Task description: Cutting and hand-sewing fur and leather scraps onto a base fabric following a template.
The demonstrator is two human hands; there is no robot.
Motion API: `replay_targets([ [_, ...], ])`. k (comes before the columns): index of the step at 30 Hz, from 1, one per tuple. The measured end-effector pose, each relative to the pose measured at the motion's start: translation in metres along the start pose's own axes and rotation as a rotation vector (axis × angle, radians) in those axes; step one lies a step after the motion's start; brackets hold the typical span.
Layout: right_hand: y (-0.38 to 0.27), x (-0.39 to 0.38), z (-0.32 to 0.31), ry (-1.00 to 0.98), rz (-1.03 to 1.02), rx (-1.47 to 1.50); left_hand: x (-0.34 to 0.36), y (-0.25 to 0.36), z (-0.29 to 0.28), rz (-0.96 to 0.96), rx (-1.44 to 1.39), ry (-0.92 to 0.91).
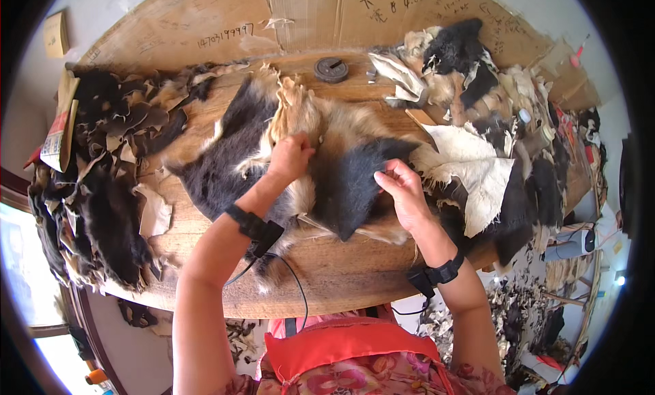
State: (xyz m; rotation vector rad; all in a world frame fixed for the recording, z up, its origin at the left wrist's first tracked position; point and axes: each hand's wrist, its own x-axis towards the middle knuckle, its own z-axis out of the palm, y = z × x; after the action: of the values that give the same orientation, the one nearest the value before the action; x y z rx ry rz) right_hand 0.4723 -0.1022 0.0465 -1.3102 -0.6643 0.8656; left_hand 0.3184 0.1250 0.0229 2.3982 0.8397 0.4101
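A dark grey piece of fur (348,190) lies across a larger tan and black pelt on the wooden table. My right hand (402,190) pinches the right edge of this dark piece between thumb and fingers. To its left, my left hand (292,156) is closed in a fist against the pelt, just below a crumpled tan strip of hide (295,108); what its fingers hold is hidden. Black fur (232,149) of the larger pelt spreads out left of my left hand. Both wrists wear black straps with small devices and cables.
Dark fur scraps (109,183) are heaped along the table's left side. At the right lie more pelts and a pale hide (471,163). A round dark tin (331,69) stands at the back, before a cardboard panel (307,20). Scraps (505,313) litter the floor.
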Motion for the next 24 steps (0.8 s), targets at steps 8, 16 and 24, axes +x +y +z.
replay_targets([
  [8,0.015,0.045,0.046,-0.043,0.016,0.391,-0.085,-0.071,-0.177,-0.217,-0.019,0.818],
  [16,0.059,0.113,0.183,-0.121,0.145,-0.498,-0.199,-0.144,-0.226,-0.376,0.199,0.828],
  [24,0.072,0.164,0.241,0.248,0.147,-0.430,-0.190,-0.147,-0.274,-0.155,0.229,0.651],
])
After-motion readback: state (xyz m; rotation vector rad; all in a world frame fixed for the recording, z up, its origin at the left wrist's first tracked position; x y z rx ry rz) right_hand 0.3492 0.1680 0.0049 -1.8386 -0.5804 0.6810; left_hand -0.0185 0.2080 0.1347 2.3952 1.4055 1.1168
